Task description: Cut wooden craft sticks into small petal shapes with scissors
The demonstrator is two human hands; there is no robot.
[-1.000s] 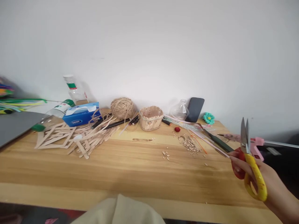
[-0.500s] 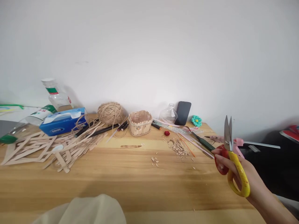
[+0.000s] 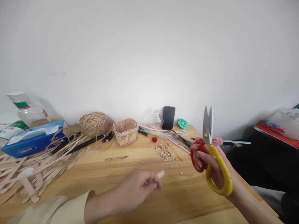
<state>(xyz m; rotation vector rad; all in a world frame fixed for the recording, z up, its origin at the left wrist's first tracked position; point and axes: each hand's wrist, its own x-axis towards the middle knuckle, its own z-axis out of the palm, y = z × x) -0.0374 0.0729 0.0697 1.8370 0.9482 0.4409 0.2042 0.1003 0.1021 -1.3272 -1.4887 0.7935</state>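
My right hand (image 3: 216,163) is wrapped round scissors (image 3: 207,130) with one red and one yellow handle. Their blades point up, slightly apart. Low over the table, my left hand (image 3: 140,188) is blurred, its fingers closed on a short pale piece of wooden stick (image 3: 160,174) that pokes out to the right. Beyond the left hand sits a small oval basket (image 3: 126,133) built of wooden sticks. A stained, pointed wooden stick (image 3: 116,158) lies in front of it. Between the hands and the wall is a heap of wood clippings (image 3: 166,154).
Loose wooden sticks (image 3: 51,168), a blue tissue box (image 3: 35,140) and a twine ball (image 3: 93,124) occupy the left. At the back stand a clear bottle top (image 3: 156,118) and a phone (image 3: 168,118), near a turquoise flower (image 3: 182,123). A pink tool (image 3: 219,142) with a pale rod is behind the scissors.
My left hand has come in from the lower left, holding the stick piece. The view has turned right, so the table things sit further left. The right hand still holds the scissors.
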